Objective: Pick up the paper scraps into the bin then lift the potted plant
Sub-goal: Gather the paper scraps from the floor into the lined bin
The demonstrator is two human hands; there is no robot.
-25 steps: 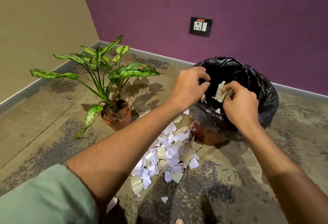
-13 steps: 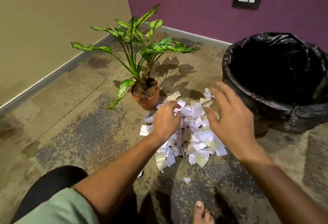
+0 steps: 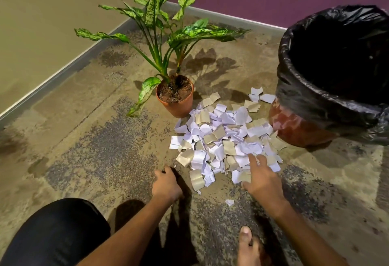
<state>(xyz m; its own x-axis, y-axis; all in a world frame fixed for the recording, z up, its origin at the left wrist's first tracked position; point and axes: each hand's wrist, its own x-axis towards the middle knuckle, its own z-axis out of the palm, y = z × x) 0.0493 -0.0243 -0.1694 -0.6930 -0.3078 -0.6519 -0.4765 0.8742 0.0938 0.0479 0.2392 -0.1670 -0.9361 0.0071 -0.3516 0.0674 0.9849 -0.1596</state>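
- Floor point(image 3: 84, 139): bare stretch at frame left; two walls meet at upper centre.
- Bin point(image 3: 336, 76), black-lined, right edge.
- Potted plant point(image 3: 174, 95), centre, its pot touching the pile's upper-left edge.
- Paper scraps point(image 3: 227, 139) heaped between pot and bin.
- Right hand point(image 3: 261, 179): released, fingers spread on pile's lower edge.
- Left hand point(image 3: 166, 185): curled, left of pile; contents cannot be told.
- Stray scrap point(image 3: 229, 202) between wrists.

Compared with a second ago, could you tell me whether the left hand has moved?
Yes. The left hand has come away from the bin and now sits low at the near-left edge of the paper scraps, on the floor side.
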